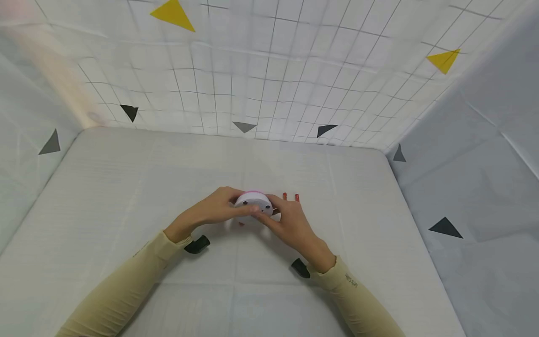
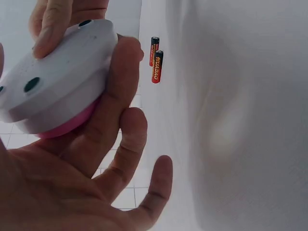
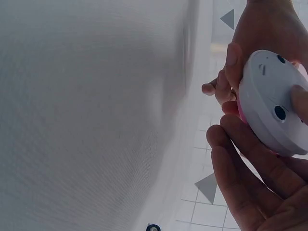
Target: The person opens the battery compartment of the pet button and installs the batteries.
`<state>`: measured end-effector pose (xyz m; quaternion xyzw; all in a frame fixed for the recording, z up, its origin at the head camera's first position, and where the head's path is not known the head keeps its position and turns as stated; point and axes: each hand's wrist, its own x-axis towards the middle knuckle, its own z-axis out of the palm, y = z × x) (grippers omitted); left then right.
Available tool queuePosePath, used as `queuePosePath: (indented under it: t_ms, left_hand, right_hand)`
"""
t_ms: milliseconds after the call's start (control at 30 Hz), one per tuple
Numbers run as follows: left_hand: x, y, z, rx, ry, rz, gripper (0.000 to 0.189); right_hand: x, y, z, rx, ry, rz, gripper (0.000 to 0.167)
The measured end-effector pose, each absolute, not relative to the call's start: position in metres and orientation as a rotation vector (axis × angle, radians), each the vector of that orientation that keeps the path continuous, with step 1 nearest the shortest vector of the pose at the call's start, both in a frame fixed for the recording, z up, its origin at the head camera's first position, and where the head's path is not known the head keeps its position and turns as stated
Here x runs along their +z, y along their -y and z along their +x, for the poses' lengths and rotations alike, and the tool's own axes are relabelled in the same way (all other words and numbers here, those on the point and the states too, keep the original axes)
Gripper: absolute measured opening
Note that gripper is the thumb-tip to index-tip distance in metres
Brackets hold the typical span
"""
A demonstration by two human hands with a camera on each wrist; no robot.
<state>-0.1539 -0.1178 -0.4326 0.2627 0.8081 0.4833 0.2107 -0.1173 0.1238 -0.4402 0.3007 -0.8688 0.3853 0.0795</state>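
A round white device with a pink rim (image 1: pixel 252 199) is held up between both hands, its underside with small dark round feet turned toward the head camera. My left hand (image 1: pixel 215 206) grips its left side, thumb across the underside and fingers beneath. From the right, my right hand (image 1: pixel 294 223) holds the other edge, its thumb also pressing the flat white underside. In the left wrist view, the white casing (image 2: pixel 72 62) shows a stepped edge above the pink part. The right wrist view shows the same casing (image 3: pixel 269 89) with a thumb on it.
Two red and black batteries (image 1: pixel 297 197) lie on the white table (image 1: pixel 202 159) just beyond the right hand. A small reddish end (image 1: pixel 241 223) peeks out below the device. Dark wrist mounts (image 1: pixel 198 244) hang under both sleeves. A white gridded wall (image 1: pixel 236 89) stands behind.
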Motion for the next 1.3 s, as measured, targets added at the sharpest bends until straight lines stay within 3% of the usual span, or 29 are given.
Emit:
queuePosePath:
  t_ms: [267, 700, 1300]
  left_hand:
    - [-0.438, 0.116, -0.155, 1.409, -2.159, 0.773, 0.035]
    - [-0.444, 0.108, -0.153, 1.544, -2.075, 0.661, 0.039]
    - [-0.467, 0.105, -0.151, 1.736, -1.727, 0.488, 0.059]
  right_hand:
    - [-0.438, -0.125, -0.116, 1.202, 2.671, 0.796, 0.036]
    - [-0.435, -0.125, -0.114, 1.222, 2.719, 0.755, 0.037]
    - [-0.439, -0.12, -0.115, 0.938, 2.589, 0.779, 0.063]
